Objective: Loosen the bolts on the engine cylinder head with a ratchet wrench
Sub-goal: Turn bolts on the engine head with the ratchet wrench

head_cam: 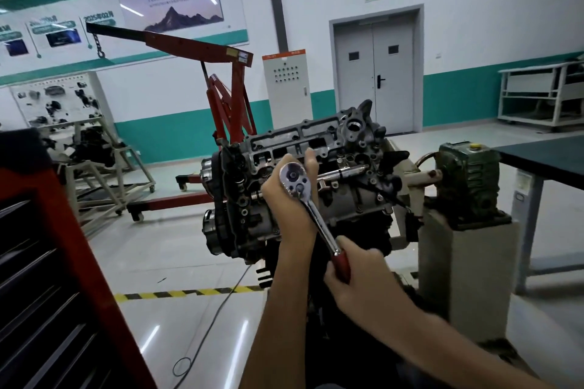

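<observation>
**Ratchet at cylinder head: grip and risk check**

The grey cast-metal engine cylinder head is seen mounted on a stand, tilted toward the camera, at mid-frame ahead of the person. The chrome ratchet wrench with a red handle is held in front of its upper face. The round head of the tool is cupped by the left hand, with fingers curled round it from behind. The red handle is enclosed firmly by the right hand. The socket and any bolt beneath it are hidden by the left hand, so seating cannot be confirmed.

Risks judged from here:
- If the socket is not fully seated, or is held off-axis, it may be forced off under load and the bolt corners rounded.
- On a sudden release, the right knuckles would likely be thrown into the casting edges nearby.
- The direction lever setting cannot be read. If it is set wrongly, the bolt would be tightened.
- The left fingers, lying between tool head and casting, could be pinched if the head is rocked.
</observation>
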